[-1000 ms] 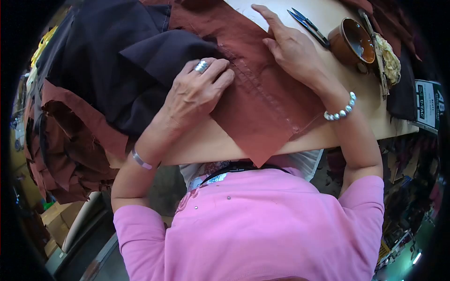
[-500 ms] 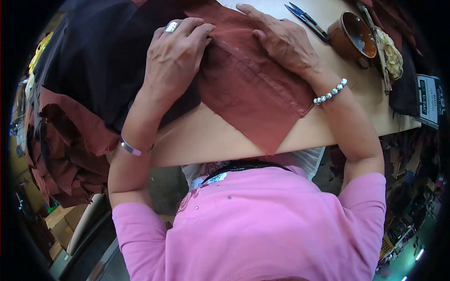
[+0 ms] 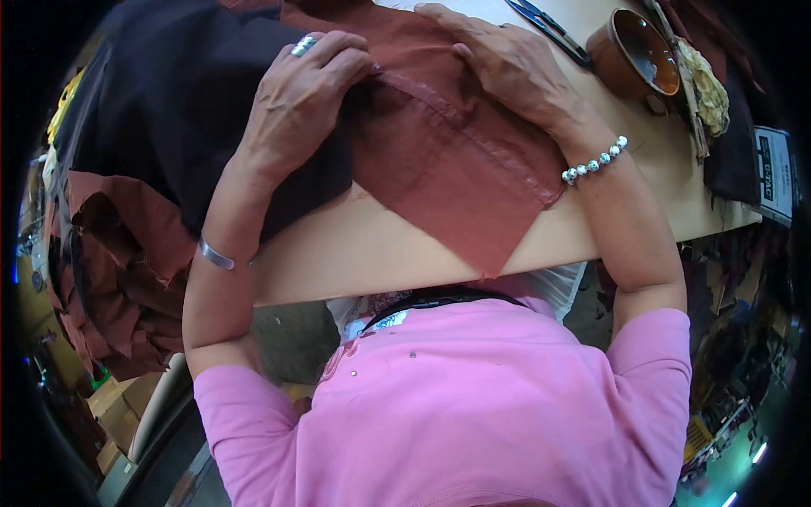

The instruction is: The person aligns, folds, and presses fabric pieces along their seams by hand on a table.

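Note:
A rust-brown piece of fabric (image 3: 448,194) lies on the table with a pointed corner hanging towards me; a shiny seam line crosses it diagonally. My left hand (image 3: 306,97), with a silver ring, has its fingers curled and pressed together at the fabric's left edge, by the upper end of the seam. The fingertips are partly hidden, but they seem to pinch the cloth. Dark, nearly black fabric (image 3: 186,110) spreads under and left of that hand. My right hand (image 3: 511,72) rests flat on the rust-brown fabric's right side, fingers stretched out.
Thread snips (image 3: 553,32) lie beyond my right hand. Beside them stands a brown glazed cup (image 3: 621,55), near a crumpled yellowish wad (image 3: 703,89). A stack of cut rust-brown pieces (image 3: 127,296) hangs at the left. The table's front edge (image 3: 338,287) runs before my body.
My left hand has shifted slightly left and down, and the dark fabric's edge beside it has moved a little left. The right hand stays spread on the cloth, slightly higher.

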Demonstrator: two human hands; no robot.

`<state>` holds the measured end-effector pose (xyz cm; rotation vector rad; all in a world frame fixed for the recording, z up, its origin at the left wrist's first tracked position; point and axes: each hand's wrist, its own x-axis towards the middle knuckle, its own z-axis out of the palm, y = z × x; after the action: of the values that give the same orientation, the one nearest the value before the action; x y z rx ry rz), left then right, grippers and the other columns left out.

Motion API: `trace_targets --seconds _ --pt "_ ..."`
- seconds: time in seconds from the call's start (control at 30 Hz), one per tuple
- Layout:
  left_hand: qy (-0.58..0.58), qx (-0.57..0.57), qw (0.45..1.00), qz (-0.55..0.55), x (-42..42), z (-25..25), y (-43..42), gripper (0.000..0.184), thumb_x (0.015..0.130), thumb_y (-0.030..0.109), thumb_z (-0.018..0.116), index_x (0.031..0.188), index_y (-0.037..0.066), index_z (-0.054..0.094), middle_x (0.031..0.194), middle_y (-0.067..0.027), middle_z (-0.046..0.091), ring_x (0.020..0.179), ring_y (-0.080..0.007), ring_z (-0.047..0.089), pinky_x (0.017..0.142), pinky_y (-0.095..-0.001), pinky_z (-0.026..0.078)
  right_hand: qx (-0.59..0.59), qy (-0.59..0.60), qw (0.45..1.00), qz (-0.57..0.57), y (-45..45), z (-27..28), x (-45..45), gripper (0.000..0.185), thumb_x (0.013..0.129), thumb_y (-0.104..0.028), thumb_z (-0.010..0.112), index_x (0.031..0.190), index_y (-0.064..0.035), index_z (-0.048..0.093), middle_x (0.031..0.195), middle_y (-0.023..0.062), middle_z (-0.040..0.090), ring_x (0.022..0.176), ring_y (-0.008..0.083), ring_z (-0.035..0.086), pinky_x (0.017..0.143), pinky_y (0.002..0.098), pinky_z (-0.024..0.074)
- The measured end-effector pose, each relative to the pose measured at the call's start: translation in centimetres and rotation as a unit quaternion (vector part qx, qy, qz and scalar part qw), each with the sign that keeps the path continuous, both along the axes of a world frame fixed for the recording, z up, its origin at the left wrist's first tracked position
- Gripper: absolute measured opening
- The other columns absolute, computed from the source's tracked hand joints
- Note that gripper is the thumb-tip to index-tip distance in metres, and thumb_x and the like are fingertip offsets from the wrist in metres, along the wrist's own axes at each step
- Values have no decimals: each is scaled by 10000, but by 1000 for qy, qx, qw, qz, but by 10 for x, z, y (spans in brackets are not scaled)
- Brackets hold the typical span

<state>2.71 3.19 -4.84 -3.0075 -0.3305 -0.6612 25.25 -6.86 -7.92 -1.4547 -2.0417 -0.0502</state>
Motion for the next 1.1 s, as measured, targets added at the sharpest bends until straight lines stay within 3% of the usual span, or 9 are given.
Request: trace_targets --seconds 0.1,0.2,0.3,0.53,0.67,0.73,0.87,1.1 --pt "13 -28 999 -34 -9 -3 3 103 838 81 545 920 75 608 1032 -33 589 958 -228 575 790 -328 443 4 3 1000 0 1 -2 -1 453 847 -11 456 1297 -45 489 1118 181 617 897 301 635 769 349 522" --pt "100 -20 995 -11 -7 6 -3 119 847 95 573 956 54 596 1118 -74 564 1033 -289 549 892 -368 433 -15 16 1000 -12 1 1 -3 432 855 -16 446 1283 -43 502 1096 181 627 875 299 642 748 344 526" --pt "116 -42 992 40 4 9 -13 119 848 98 574 958 54 586 1168 -78 532 1072 -300 520 913 -379 415 -12 18 1000 -12 2 3 -5 409 861 -24 448 1263 -40 518 1080 182 634 866 297 645 737 340 529" --pt "124 -221 967 8 1 3 12 129 835 84 596 950 39 557 1084 -98 541 1034 -303 522 898 -372 413 14 13 1000 -1 2 -3 -2 398 867 -28 447 1258 -41 522 1069 173 641 859 287 651 725 338 530" --pt "84 -166 982 -26 0 5 7 94 847 59 574 935 40 546 1087 -104 549 1011 -294 532 875 -368 423 -53 48 997 -13 0 8 -5 416 855 -10 445 1264 -42 515 1088 184 631 853 290 648 723 340 530" --pt "77 -117 989 -46 -2 8 -2 82 851 46 562 930 41 541 1086 -110 555 1002 -289 539 866 -368 430 -13 8 1000 -6 1 1 -2 419 856 -10 449 1270 -41 508 1090 187 628 841 296 645 716 344 528" --pt "85 -133 986 -54 -4 8 -3 71 852 38 549 922 45 537 1067 -103 571 995 -291 544 862 -367 432 62 -5 998 30 6 -6 2 430 854 -5 463 1281 -41 493 1083 190 629 838 314 638 722 361 524" --pt "85 22 996 -31 1 3 -4 159 833 1 520 972 69 558 1042 -82 576 987 -280 545 865 -359 425 -53 64 996 -25 -5 10 -7 449 831 -11 496 1279 -28 482 1082 210 623 903 347 624 793 376 514"
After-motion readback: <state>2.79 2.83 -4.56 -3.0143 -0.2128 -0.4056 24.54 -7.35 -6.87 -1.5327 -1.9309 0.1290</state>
